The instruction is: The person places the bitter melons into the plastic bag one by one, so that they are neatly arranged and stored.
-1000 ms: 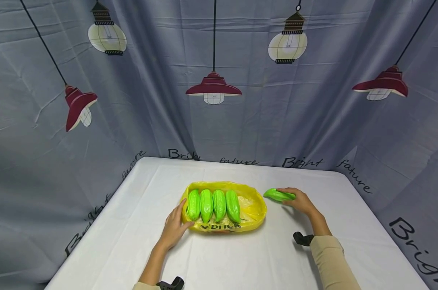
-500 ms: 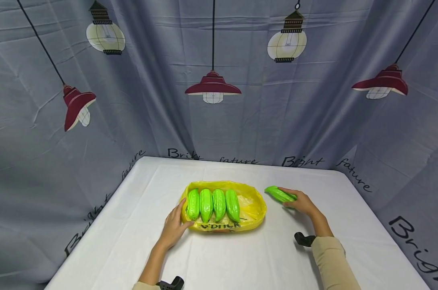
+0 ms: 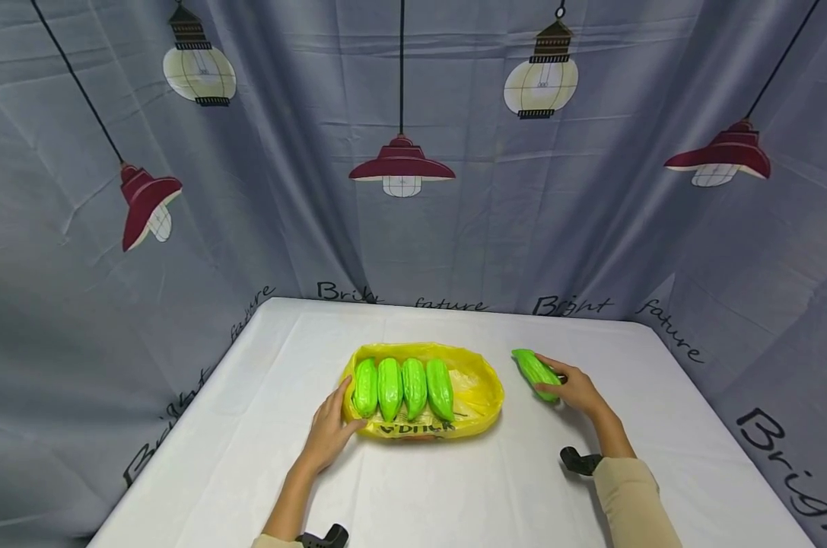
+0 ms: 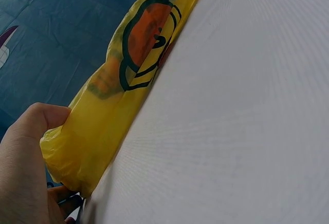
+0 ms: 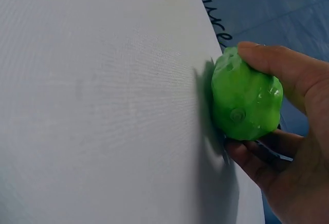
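Observation:
In the head view a yellow plastic bag [image 3: 478,422], its mouth spread wide, lies mid-table. Several bright green bitter melons [image 3: 389,390] sit side by side in its left part. My left hand [image 3: 329,426] holds the bag's left end; in the left wrist view the thumb [image 4: 49,115] lies on one side of the yellow plastic and the fingers are partly hidden round the end. Right of the bag, my right hand [image 3: 574,387] grips another bitter melon [image 3: 535,371] between thumb and fingers. The right wrist view shows that melon's blunt end, with its shadow on the cloth beside it.
A white cloth covers the table [image 3: 454,495]. Behind it hangs a grey-blue curtain [image 3: 413,243] printed with lamps and lettering. Black wrist mounts [image 3: 580,461] stick out from both forearms.
My right hand has moved slightly right with the bitter melon and turned it, so its far end points more away from me. The left hand stays at the bag.

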The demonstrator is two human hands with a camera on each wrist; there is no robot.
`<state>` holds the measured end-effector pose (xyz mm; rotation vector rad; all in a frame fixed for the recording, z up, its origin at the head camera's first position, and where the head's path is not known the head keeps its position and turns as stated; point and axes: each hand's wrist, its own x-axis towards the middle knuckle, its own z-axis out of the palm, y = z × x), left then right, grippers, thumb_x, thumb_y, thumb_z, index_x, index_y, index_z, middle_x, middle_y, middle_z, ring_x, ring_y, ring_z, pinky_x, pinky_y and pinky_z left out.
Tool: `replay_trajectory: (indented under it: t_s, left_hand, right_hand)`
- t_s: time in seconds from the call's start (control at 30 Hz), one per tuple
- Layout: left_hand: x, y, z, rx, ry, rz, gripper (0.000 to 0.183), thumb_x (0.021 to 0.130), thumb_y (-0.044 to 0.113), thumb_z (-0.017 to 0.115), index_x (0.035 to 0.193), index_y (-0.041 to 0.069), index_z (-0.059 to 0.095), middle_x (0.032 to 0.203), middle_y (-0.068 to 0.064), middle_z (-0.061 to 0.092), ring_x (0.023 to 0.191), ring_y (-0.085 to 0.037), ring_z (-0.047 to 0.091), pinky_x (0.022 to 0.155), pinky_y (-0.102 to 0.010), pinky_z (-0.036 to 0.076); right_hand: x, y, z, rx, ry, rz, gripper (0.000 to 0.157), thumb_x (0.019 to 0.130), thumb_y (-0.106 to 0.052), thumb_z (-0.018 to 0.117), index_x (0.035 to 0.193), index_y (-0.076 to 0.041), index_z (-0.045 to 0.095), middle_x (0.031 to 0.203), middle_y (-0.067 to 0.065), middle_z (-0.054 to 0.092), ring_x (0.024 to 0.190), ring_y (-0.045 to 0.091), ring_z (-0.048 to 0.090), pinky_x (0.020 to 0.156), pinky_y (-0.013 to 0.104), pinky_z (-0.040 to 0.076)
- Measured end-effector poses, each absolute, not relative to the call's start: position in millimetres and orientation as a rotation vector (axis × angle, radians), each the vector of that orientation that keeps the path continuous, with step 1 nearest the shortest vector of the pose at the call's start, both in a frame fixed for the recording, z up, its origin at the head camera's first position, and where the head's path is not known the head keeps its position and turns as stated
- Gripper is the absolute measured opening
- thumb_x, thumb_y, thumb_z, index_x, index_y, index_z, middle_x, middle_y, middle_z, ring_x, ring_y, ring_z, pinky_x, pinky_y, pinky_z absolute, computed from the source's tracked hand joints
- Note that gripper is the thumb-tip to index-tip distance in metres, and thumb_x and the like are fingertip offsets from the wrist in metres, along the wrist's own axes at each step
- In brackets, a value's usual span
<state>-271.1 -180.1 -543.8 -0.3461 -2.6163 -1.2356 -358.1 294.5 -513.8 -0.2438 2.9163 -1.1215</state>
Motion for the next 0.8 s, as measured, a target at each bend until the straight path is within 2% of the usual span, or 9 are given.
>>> replay_trajectory:
  t_s: [0.13, 0.57, 0.8]
  left_hand:
    - [-270.8, -180.0, -545.0, -0.348, -2.612, -1.222, 0.081, 0.082, 0.031, 0.063, 0.148, 0.018, 0.019, 0.144, -0.020, 0.031, 0.129, -0.040, 0.029, 0.104, -0.059, 0.014]
    - [-269.1, -179.5, -548.7, -0.327, -2.620, -1.246, 0.081, 0.081, 0.033, 0.064, 0.148, 0.020, 0.019, 0.143, -0.020, 0.031, 0.129, -0.040, 0.028, 0.104, -0.059, 0.013]
    - [-270.5, -180.2, -547.3, -0.337, -2.617, -1.224, 0.081, 0.082, 0.033, 0.064, 0.148, 0.019, 0.019, 0.144, -0.020, 0.031, 0.129, -0.041, 0.028, 0.104, -0.059, 0.013]
  right_hand:
    - [-355.4, 294.3, -516.1, -0.199, 2.916, -1.157, 0.073, 0.078, -0.037, 0.072, 0.140, -0.015, 0.041, 0.136, 0.024, 0.041, 0.100, 0.034, 0.052, 0.075, 0.040, 0.046]
    - [-331.3, 278.7, -503.9, -0.202, 2.917, -1.338, 0.072, 0.077, -0.029, 0.074, 0.141, -0.018, 0.041, 0.134, 0.026, 0.043, 0.107, 0.040, 0.051, 0.084, 0.052, 0.044]
    - [-321.6, 261.2, -488.3, -0.145, 2.979, -1.393, 0.076, 0.075, -0.037, 0.075, 0.141, -0.022, 0.041, 0.128, 0.024, 0.048, 0.104, 0.035, 0.053, 0.080, 0.046, 0.048]
